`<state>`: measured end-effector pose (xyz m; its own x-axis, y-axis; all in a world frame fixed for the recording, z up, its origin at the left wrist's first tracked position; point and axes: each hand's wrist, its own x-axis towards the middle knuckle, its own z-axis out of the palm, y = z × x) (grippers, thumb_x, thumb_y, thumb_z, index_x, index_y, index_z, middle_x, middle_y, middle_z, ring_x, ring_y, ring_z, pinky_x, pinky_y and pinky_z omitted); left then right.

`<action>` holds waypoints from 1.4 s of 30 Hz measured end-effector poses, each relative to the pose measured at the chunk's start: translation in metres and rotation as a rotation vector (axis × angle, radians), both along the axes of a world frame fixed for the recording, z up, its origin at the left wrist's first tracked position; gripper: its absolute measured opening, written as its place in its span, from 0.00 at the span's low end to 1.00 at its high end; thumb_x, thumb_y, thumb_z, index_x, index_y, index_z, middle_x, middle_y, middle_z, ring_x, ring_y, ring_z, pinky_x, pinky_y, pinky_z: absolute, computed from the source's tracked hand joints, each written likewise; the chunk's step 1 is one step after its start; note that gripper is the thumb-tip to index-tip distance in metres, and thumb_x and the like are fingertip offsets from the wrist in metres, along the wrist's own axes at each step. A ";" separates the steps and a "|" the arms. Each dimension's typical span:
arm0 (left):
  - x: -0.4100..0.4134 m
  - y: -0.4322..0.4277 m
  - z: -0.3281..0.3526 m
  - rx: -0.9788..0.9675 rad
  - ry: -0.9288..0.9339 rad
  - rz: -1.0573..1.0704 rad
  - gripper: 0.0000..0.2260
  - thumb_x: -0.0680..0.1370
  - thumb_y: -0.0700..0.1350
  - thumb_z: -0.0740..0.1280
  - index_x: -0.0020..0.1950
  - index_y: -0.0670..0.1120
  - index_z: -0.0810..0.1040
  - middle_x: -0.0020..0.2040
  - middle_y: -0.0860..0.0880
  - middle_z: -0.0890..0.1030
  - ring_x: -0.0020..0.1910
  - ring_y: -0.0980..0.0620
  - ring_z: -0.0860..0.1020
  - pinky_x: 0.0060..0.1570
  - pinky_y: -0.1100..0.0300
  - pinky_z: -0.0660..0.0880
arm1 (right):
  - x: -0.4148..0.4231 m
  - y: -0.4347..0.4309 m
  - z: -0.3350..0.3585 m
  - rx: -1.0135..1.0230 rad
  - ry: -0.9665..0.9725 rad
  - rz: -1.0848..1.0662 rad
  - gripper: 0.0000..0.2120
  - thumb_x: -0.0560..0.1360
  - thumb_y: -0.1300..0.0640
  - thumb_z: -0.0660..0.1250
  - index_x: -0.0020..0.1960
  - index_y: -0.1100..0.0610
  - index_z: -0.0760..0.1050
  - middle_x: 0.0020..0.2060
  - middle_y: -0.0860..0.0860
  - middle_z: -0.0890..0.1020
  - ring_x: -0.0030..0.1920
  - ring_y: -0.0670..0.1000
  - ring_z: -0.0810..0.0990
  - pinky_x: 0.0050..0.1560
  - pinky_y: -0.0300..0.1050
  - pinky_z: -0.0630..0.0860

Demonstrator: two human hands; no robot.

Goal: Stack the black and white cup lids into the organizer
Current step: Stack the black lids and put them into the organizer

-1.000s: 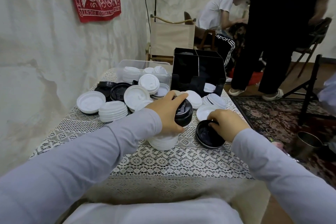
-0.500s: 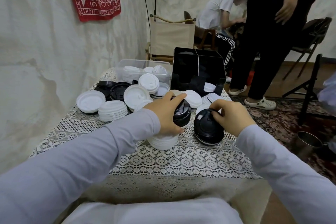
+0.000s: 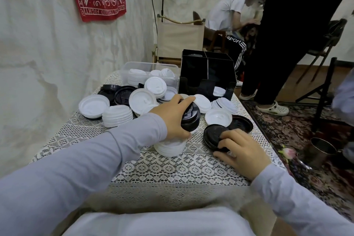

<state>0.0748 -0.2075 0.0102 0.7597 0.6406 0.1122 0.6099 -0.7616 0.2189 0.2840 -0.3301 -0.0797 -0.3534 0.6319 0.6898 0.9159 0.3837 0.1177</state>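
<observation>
Cup lids (image 3: 141,99), black and white, lie scattered over the far half of a lace-covered surface (image 3: 172,168), mostly from 10 to 12 o'clock. The black organizer (image 3: 206,69) stands at the far edge, at 12 to 1 o'clock, with a single white lid (image 3: 219,91) showing in its low front slot. A clear bin (image 3: 151,67) of white lids sits just beside it at 11.

At the centre, our left hand (image 3: 172,115) curls fingers and thumb round a short black stack (image 3: 191,120), which rests on a white stack (image 3: 170,147). At 4 o'clock, our right hand (image 3: 243,151) pinches the near edge of a black lid (image 3: 212,136) lying flat on the surface, fingers on top and thumb at its edge. A second black lid (image 3: 242,122) lies just behind it.

Half a second ago this right hand held a black lid raised and tilted beside the left hand's stack; now it is down on the surface again. We judge that gathering is under way: black lids are being collected into one pile, and that pile has not yet gone to the organizer.
</observation>
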 end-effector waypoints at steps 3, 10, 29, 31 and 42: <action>0.002 0.000 0.000 -0.004 0.000 -0.007 0.45 0.68 0.58 0.72 0.76 0.57 0.47 0.70 0.53 0.59 0.62 0.47 0.71 0.58 0.54 0.72 | 0.000 -0.005 -0.001 -0.070 0.072 0.009 0.11 0.74 0.49 0.67 0.49 0.56 0.74 0.47 0.54 0.79 0.46 0.54 0.77 0.45 0.49 0.77; 0.007 -0.003 0.000 0.002 0.007 -0.017 0.45 0.68 0.58 0.72 0.76 0.57 0.47 0.70 0.53 0.58 0.63 0.46 0.71 0.60 0.52 0.72 | 0.000 -0.008 0.011 -0.495 0.601 -0.238 0.49 0.59 0.46 0.80 0.73 0.50 0.57 0.63 0.44 0.64 0.66 0.44 0.64 0.69 0.42 0.61; 0.026 -0.022 0.010 0.007 -0.070 -0.155 0.47 0.65 0.54 0.76 0.76 0.56 0.50 0.67 0.50 0.61 0.60 0.47 0.72 0.57 0.53 0.74 | -0.036 0.014 0.040 -0.441 0.941 -0.004 0.49 0.63 0.63 0.79 0.69 0.40 0.50 0.60 0.35 0.64 0.58 0.42 0.75 0.58 0.34 0.72; 0.026 -0.022 0.012 -0.010 -0.083 -0.158 0.47 0.65 0.53 0.77 0.76 0.56 0.51 0.66 0.50 0.61 0.60 0.48 0.72 0.57 0.52 0.73 | -0.041 0.016 0.042 -0.455 1.028 0.031 0.49 0.62 0.65 0.79 0.68 0.40 0.52 0.59 0.36 0.65 0.56 0.40 0.77 0.58 0.39 0.73; 0.021 -0.016 0.013 -0.113 -0.087 -0.143 0.49 0.62 0.54 0.78 0.75 0.56 0.51 0.63 0.50 0.64 0.61 0.48 0.70 0.61 0.50 0.71 | -0.061 0.018 0.041 -0.498 1.602 0.443 0.46 0.59 0.70 0.67 0.72 0.46 0.56 0.65 0.55 0.72 0.53 0.54 0.81 0.47 0.52 0.77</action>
<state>0.0957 -0.2239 0.0230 0.8346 0.5389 0.1146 0.4722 -0.8068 0.3551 0.2233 -0.3119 -0.0390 0.2394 0.9279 0.2858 -0.1794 0.3316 -0.9262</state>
